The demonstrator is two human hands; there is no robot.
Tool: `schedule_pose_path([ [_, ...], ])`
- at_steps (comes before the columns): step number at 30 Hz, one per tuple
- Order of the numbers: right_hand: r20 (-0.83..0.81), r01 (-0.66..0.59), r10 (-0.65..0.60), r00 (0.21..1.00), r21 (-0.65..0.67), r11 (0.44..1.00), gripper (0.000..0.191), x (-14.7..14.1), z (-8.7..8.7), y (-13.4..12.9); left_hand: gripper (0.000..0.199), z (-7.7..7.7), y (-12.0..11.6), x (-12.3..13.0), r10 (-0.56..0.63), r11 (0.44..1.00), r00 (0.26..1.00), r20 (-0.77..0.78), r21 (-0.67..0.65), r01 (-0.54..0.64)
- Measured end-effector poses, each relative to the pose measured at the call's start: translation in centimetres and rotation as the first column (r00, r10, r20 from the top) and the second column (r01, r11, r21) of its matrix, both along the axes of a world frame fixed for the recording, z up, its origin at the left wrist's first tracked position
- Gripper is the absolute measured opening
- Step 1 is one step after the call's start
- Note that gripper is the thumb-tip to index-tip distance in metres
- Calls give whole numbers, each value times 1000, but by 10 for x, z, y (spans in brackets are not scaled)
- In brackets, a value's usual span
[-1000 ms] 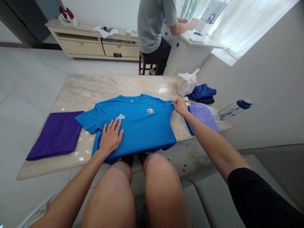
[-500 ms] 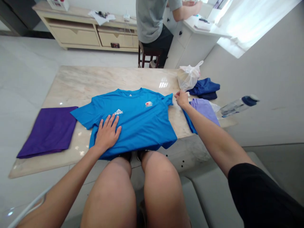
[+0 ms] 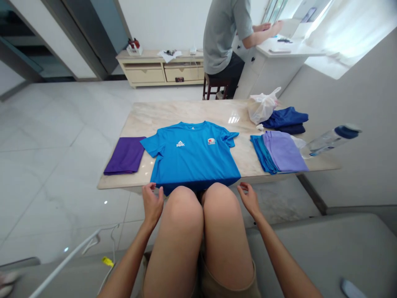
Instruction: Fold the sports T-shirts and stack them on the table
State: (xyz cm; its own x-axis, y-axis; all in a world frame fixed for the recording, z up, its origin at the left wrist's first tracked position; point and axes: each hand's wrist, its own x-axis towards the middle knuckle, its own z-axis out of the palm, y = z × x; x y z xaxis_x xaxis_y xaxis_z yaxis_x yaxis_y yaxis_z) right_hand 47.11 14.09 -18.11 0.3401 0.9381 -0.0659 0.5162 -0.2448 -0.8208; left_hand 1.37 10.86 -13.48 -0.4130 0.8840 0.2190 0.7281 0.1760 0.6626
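- The blue T-shirt (image 3: 195, 157) lies front up on the marble-look table (image 3: 186, 111), collar on the far side, its lower end draping over the near edge.
- The left hand (image 3: 153, 203) is just beside the shirt's lower left corner, thumb apart from loosely bent fingers, with nothing visibly gripped; whether a fingertip touches the hem, I cannot tell.
- The right hand (image 3: 249, 199) is near the opposite corner, its thumb and fingers also parted, holding nothing visible.
- Between the hands, the person's knees (image 3: 182, 205) block the view of part of the hem.
- A folded purple cloth (image 3: 125, 156) sits close on the left; the shirt's sleeve reaches its edge.
- To the right, a bare strip of tabletop separates the shirt from a lilac cloth (image 3: 285, 151) and blue cloth (image 3: 262, 153) stacked together.
- Behind these are a white plastic bag (image 3: 263, 108) and dark blue clothing (image 3: 285, 118); a clear bottle (image 3: 325, 141) stands at the table's right end.
- A white hanger (image 3: 72, 257) is left of the left forearm.
- Beyond the table, someone in grey (image 3: 218, 41) sits on a stool (image 3: 214, 82).
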Motion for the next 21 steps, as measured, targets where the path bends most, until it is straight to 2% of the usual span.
schedule_pose_path([
  [1,-14,-8,8,1000,-2,1000,70,-2,-5,2,49,-7,-12,-4,33,999,998,60,-33,-31],
  [3,-23,-18,18,1000,3,1000,78,-8,-9,14,63,-18,-19,-10,114,989,979,171,-109,-97],
  [6,-92,-52,49,995,-27,998,74,-18,-2,31,67,-24,-2,-15,195,973,936,292,-179,-147],
  [9,-162,-82,70,984,-68,994,66,-23,6,36,53,-24,16,-17,156,978,925,347,-188,-94],
  [11,-182,-38,29,983,-48,998,64,-24,7,30,53,-26,16,-16,132,979,917,376,-196,-60],
  [13,-189,29,-33,981,-26,999,63,-24,6,18,58,-30,6,-14,124,977,905,407,-210,-40],
  [17,-131,22,-40,991,-135,991,59,-23,3,-14,60,-34,-27,-13,148,960,898,415,-277,-31],
  [19,-75,13,-25,997,-151,988,54,-18,4,-28,49,-25,-41,-17,182,951,908,377,-302,-66],
  [21,32,35,-32,999,-86,996,50,-12,9,-37,38,-8,-47,-23,198,956,947,251,-263,-130],
])
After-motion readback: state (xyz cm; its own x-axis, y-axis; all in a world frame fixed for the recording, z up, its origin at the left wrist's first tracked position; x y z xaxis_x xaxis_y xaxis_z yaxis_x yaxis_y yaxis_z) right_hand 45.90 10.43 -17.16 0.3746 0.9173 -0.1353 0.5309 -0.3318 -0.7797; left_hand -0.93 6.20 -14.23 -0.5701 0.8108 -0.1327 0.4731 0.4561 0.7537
